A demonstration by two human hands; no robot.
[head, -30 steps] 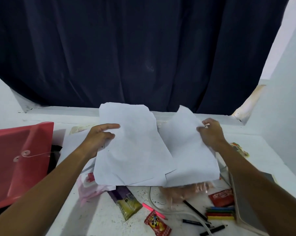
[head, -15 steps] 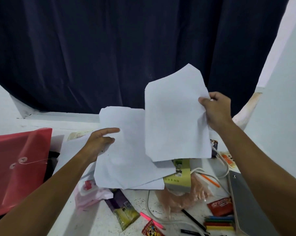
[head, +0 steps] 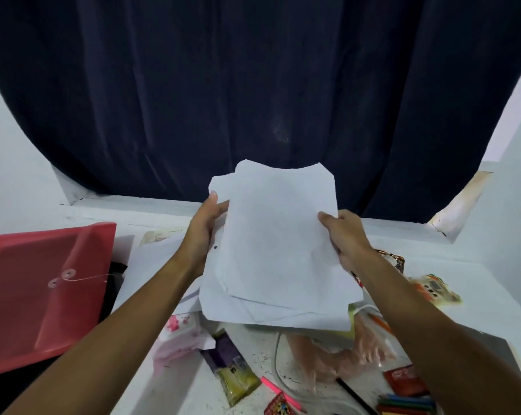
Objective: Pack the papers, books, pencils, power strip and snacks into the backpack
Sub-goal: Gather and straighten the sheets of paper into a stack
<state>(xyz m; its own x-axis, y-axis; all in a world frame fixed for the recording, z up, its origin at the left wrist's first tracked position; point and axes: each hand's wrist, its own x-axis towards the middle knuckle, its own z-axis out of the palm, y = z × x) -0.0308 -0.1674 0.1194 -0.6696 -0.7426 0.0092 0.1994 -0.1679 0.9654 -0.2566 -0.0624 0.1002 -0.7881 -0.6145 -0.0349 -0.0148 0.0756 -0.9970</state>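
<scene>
A stack of white papers point(head: 278, 250) is held above the white table point(head: 477, 277). My left hand point(head: 203, 229) grips its left edge, thumb on top. My right hand point(head: 344, 235) grips the right edge. More sheets point(head: 157, 256) lie flat under my left forearm. Snack packets lie below the stack: a purple and yellow one point(head: 233, 369), a pink one point(head: 178, 336), a red one point(head: 402, 381) and a small red one point(head: 278, 405). Coloured pencils point(head: 405, 404) and a pink pencil point(head: 272, 386) lie at the bottom right. A white cable point(head: 278, 354) runs under the papers. No backpack can be made out.
A red string-tie folder point(head: 43, 286) lies at the left on something black point(head: 117, 274). A clear plastic bag point(head: 337, 360) sits under the stack. Orange packets point(head: 432, 289) lie at the right. A dark curtain point(head: 253, 85) hangs behind the table.
My right hand has brought its raised sheet down and left onto the sheets in my left hand. Both hands now hold one stack, shifted toward the middle.
</scene>
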